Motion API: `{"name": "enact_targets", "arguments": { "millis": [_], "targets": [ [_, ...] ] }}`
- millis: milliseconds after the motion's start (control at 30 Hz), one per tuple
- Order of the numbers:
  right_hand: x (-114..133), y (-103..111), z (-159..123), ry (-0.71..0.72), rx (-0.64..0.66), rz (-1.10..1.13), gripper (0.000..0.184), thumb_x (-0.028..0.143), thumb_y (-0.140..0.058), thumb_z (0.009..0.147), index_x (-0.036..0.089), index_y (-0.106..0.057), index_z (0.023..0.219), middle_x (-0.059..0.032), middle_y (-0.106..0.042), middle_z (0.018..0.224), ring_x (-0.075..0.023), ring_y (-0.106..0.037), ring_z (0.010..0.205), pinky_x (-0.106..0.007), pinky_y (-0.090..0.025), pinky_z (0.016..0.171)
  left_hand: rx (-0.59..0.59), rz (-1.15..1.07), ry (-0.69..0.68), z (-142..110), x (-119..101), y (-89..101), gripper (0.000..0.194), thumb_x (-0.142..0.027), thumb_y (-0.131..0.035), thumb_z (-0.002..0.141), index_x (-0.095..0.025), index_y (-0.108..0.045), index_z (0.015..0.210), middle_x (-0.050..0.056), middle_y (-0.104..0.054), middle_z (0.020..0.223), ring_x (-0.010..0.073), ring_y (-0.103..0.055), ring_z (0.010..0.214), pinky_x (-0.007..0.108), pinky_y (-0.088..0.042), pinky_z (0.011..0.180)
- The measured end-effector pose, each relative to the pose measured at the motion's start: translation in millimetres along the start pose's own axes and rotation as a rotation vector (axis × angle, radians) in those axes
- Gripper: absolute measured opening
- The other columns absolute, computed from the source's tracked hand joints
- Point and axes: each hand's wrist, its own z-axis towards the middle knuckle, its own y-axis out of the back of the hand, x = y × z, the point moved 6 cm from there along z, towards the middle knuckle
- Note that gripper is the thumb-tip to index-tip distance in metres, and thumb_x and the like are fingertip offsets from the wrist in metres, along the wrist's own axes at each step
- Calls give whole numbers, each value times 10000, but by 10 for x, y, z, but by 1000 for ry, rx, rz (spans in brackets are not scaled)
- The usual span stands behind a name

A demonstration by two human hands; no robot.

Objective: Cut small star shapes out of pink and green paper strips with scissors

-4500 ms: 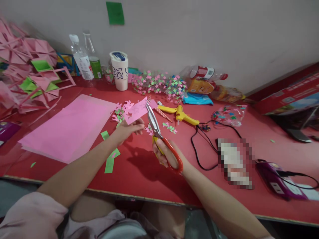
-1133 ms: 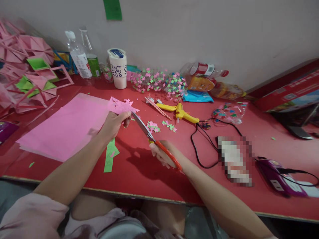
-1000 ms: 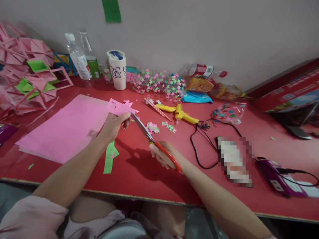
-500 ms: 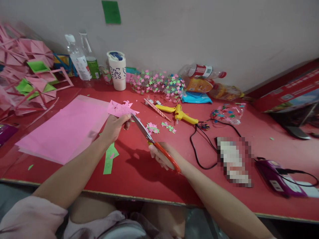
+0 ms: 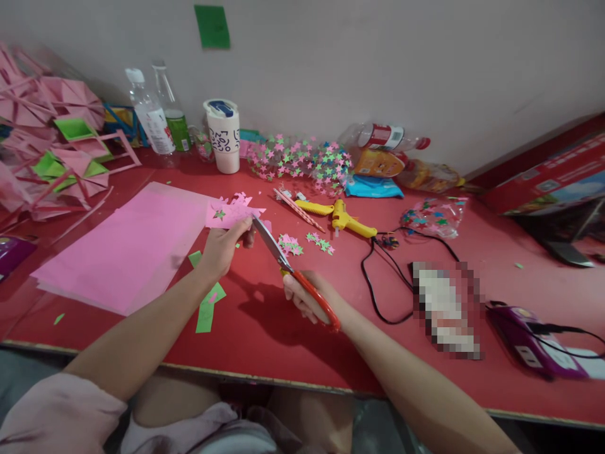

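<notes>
Two hands meet at the scissors [image 5: 286,263]: the left hand [image 5: 224,247] pinches a pink paper piece [image 5: 231,217] just beside the blade tips, and the right hand [image 5: 302,299] grips the red and yellow handles. Whether paper lies between the blades, I cannot tell. That piece should prove very light, limp and easily torn or creased, best taken by an uncut margin away from the scissors; the scissors look heavier and rigid, best held by their smooth loops. Beside the scissors' blades lie thin, pointed pink and green stars [image 5: 290,244]; farther beyond the scissors, a hard, glossy yellow glue gun [image 5: 352,221]. Left of the scissors, smooth flat pink sheets [image 5: 127,246] overlap.
</notes>
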Motion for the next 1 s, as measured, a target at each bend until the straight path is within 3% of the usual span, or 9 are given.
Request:
{"name": "enact_targets", "arguments": {
  "millis": [300, 567, 733, 1000],
  "targets": [
    [-50, -23, 38, 26, 10, 31, 516, 688, -472, 823, 202, -453, 651, 90, -380, 373, -64, -381, 273, -180, -314, 315, -6, 55, 6, -28, 57, 7, 291, -400, -547, 812, -179, -562, 623, -4, -565, 556, 104, -542, 521, 243, -433, 508],
    [-6, -63, -7, 47, 4, 65, 486, 648, -446, 856, 195, -466, 682, 92, -389, 372, -65, -380, 289, -205, -373, 391, 7, 182, 53, -164, 64, -82, 395, -466, -473, 886, -191, -554, 614, -19, -531, 542, 98, -518, 540, 243, -450, 606],
    [-6, -87, -13, 64, -11, 95, 492, 660, -436, 846, 199, -459, 678, 97, -385, 375, -60, -367, 281, -198, -335, 364, -38, 262, 131, -187, 111, -52, 449, -545, -464, 878, -197, -569, 616, -2, -587, 567, 113, -543, 580, 259, -440, 658],
    [-63, -114, 7, -18, -47, 114, 457, 619, -463, 846, 204, -442, 656, 102, -369, 361, -57, -346, 258, -189, -290, 317, -5, 232, 82, -182, 128, -79, 450, -547, -452, 889, -205, -537, 609, -8, -575, 572, 117, -545, 591, 255, -427, 638]
  ]
}}
